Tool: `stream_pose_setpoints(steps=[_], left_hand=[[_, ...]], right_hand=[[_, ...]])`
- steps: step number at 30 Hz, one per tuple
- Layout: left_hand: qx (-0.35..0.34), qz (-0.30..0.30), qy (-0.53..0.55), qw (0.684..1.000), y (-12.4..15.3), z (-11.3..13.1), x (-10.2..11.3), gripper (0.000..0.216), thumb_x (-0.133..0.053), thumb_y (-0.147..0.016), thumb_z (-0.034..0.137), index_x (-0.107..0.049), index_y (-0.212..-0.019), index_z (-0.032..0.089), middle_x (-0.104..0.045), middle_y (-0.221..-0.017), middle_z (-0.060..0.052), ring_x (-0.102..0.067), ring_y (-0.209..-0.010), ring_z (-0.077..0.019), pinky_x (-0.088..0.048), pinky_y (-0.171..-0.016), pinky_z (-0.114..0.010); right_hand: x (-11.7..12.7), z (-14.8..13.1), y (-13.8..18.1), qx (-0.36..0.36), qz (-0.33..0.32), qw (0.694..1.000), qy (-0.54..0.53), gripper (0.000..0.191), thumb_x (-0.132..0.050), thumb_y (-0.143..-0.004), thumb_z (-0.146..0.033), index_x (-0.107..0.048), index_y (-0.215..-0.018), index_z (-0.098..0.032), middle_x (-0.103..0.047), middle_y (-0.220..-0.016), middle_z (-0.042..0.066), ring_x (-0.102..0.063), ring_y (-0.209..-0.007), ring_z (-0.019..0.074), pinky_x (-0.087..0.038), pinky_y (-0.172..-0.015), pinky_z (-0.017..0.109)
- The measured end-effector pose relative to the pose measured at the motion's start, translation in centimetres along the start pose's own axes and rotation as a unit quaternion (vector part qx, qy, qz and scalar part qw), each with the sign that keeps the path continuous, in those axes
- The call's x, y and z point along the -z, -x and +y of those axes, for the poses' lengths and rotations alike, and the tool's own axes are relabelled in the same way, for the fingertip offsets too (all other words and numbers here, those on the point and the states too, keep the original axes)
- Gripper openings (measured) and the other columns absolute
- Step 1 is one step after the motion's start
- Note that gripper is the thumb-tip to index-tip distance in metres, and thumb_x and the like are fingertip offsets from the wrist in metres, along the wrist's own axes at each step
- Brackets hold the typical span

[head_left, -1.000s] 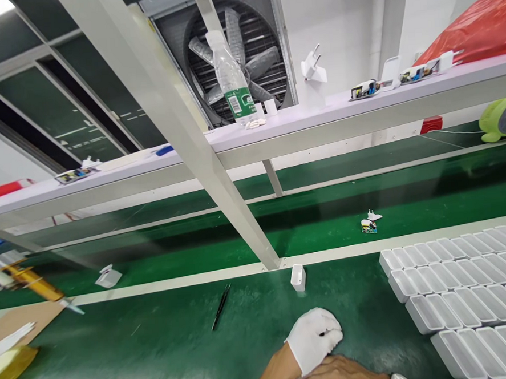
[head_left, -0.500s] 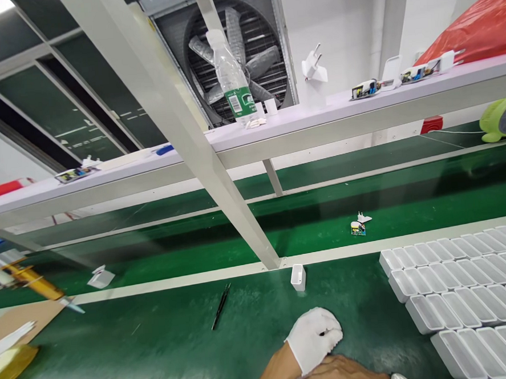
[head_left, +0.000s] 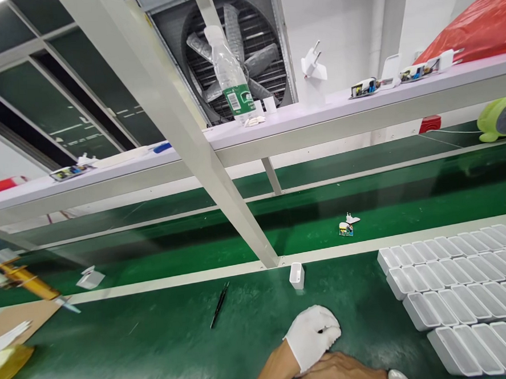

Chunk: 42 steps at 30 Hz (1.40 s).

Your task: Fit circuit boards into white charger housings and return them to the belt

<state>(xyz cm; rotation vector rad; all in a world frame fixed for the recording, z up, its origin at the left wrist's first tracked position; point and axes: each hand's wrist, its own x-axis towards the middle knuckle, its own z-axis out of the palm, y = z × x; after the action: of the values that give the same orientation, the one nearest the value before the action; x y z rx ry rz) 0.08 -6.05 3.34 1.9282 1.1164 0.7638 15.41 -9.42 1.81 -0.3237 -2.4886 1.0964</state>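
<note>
My left hand (head_left: 313, 334) wears a white glove and rests on the green mat as a loose fist; whatever is inside it is hidden. My right hand (head_left: 337, 373) is bare, half cut off by the bottom edge, and its fingers lie flat over my left wrist. A small white casing (head_left: 296, 275) stands upright just beyond my left hand. Black tweezers (head_left: 219, 306) lie to the left. Rows of white casings (head_left: 459, 280) fill the right side. A small circuit board with a white plug (head_left: 346, 226) rides on the conveyor belt (head_left: 196, 250) behind.
A slanted white frame post (head_left: 208, 158) rises from the belt's edge. The shelf (head_left: 360, 114) above carries a plastic bottle (head_left: 231, 79), plugs and boards. A green fan (head_left: 501, 118) sits far right. Another white part (head_left: 90, 278) lies on the belt; a yellow tool (head_left: 27, 280) and cardboard (head_left: 12, 321) lie at left.
The circuit board with the plug and the white part on the belt have moved left. Both hands have stayed where they were.
</note>
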Motion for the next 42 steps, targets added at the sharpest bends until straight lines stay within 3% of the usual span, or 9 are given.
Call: stream_pose_setpoints(steps=[6,15,21,27,30,33,34,37,42], left_hand=[[0.007,0.001,-0.018,1.000,0.4,-0.7,-0.1,0.015,-0.063,-0.089,0.022,-0.077,-0.088,0.025,-0.073,-0.099,0.000,-0.066,-0.095,-0.0130,-0.050,-0.091,-0.023],[0.003,0.009,-0.043,0.999,0.3,-0.6,-0.1,0.014,-0.062,-0.089,0.018,-0.075,-0.090,0.023,-0.073,-0.098,-0.001,-0.067,-0.093,-0.0130,-0.053,-0.090,-0.024],[-0.048,0.051,-0.045,0.997,0.1,-1.0,-0.4,0.012,-0.063,-0.089,0.021,-0.075,-0.090,0.025,-0.073,-0.095,0.000,-0.069,-0.089,-0.0131,-0.055,-0.084,-0.025],[-0.098,0.107,-0.113,0.983,-1.0,2.0,0.9,0.013,-0.061,-0.091,0.019,-0.072,-0.094,0.025,-0.073,-0.098,-0.002,-0.068,-0.094,-0.0149,-0.056,-0.087,-0.028],[-0.117,0.095,-0.186,0.971,-3.4,4.0,2.9,0.013,-0.061,-0.092,0.026,-0.073,-0.097,0.024,-0.073,-0.102,-0.004,-0.067,-0.101,-0.0192,-0.054,-0.095,-0.034],[-0.019,0.055,-0.278,0.959,-7.5,4.4,5.1,0.028,-0.061,-0.092,0.036,-0.071,-0.114,0.023,-0.071,-0.121,-0.008,-0.062,-0.118,-0.0252,-0.046,-0.108,-0.040],[0.041,0.039,-0.302,0.952,-9.1,4.0,5.8,0.035,-0.060,-0.092,0.039,-0.068,-0.123,0.023,-0.067,-0.132,-0.008,-0.057,-0.128,-0.0261,-0.041,-0.113,-0.040],[0.124,0.021,-0.323,0.938,-13.7,2.0,7.4,0.059,-0.064,-0.087,0.044,-0.057,-0.139,0.018,-0.058,-0.144,-0.016,-0.051,-0.136,-0.0348,-0.040,-0.113,-0.044],[0.220,-0.005,-0.342,0.913,-19.4,-1.5,7.8,0.073,-0.067,-0.080,0.052,-0.052,-0.142,0.016,-0.052,-0.150,-0.020,-0.052,-0.136,-0.0373,-0.044,-0.107,-0.040]], right_hand=[[-1.8,1.8,0.1,0.052,-0.003,0.998,0.043,0.041,-0.045,-0.106,-0.040,-0.063,-0.135,-0.017,-0.066,-0.138,0.007,-0.060,-0.131,0.0217,-0.040,-0.117,0.031],[-1.1,0.4,0.1,0.049,-0.019,0.992,0.113,0.031,-0.049,-0.106,-0.031,-0.070,-0.123,-0.015,-0.063,-0.142,0.006,-0.058,-0.133,0.0227,-0.040,-0.118,0.033],[-0.9,0.2,-0.1,0.066,-0.023,0.991,0.114,0.034,-0.049,-0.105,-0.034,-0.072,-0.119,-0.013,-0.064,-0.141,0.008,-0.056,-0.135,0.0224,-0.040,-0.118,0.034],[-0.7,0.0,-0.4,0.088,-0.019,0.988,0.123,0.030,-0.053,-0.101,-0.029,-0.072,-0.114,-0.011,-0.065,-0.138,0.011,-0.051,-0.140,0.0218,-0.033,-0.122,0.032],[-0.8,0.2,-0.3,0.090,-0.021,0.987,0.128,0.027,-0.055,-0.099,-0.027,-0.071,-0.113,-0.011,-0.066,-0.138,0.011,-0.049,-0.141,0.0207,-0.027,-0.124,0.031],[-1.2,0.5,-0.2,0.082,-0.016,0.988,0.133,0.023,-0.058,-0.097,-0.027,-0.071,-0.111,-0.014,-0.066,-0.138,0.009,-0.049,-0.141,0.0197,-0.026,-0.124,0.031],[-1.4,0.6,-0.2,0.082,-0.017,0.987,0.134,0.023,-0.059,-0.096,-0.027,-0.071,-0.111,-0.015,-0.066,-0.139,0.009,-0.049,-0.141,0.0195,-0.026,-0.124,0.031],[-1.6,1.0,-0.1,0.084,-0.014,0.988,0.132,0.021,-0.059,-0.097,-0.028,-0.071,-0.110,-0.016,-0.065,-0.139,0.009,-0.047,-0.142,0.0184,-0.027,-0.124,0.031],[-1.8,2.0,0.0,0.122,-0.020,0.985,0.120,0.014,-0.064,-0.094,-0.018,-0.069,-0.107,-0.013,-0.061,-0.143,0.012,-0.042,-0.146,0.0199,-0.023,-0.125,0.032]])
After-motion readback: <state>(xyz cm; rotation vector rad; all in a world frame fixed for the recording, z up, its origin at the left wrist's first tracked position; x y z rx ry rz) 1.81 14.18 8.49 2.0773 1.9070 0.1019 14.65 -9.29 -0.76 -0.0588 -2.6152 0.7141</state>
